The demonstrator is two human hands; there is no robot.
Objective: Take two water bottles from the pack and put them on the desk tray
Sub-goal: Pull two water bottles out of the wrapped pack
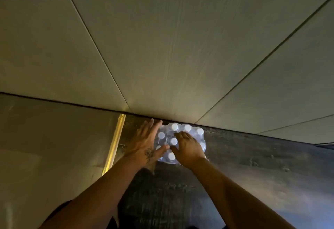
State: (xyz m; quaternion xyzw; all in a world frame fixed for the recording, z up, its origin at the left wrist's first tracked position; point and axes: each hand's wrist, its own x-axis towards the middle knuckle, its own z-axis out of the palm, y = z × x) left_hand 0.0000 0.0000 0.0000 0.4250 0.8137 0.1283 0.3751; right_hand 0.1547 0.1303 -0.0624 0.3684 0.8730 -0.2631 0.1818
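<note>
I see the plastic-wrapped pack of clear water bottles with white caps (180,142) on the dark wood-grain floor (253,165) against the pale panelled wall (180,56). My left hand (146,143) lies flat, fingers spread, along its left side; my right hand (189,149) rests curled on top, grip unclear.

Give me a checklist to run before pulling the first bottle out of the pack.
1. Pack within reach, on the floor against the wall: ok.
2. Both hands at the pack, left hand on its side, right hand on top: ok.
3. Wrap opened wide enough to free a bottle: cannot tell.
4. White caps visible to aim for: ok.
5. A bottle gripped: not ok.
6. Desk tray in view: not ok.
</note>
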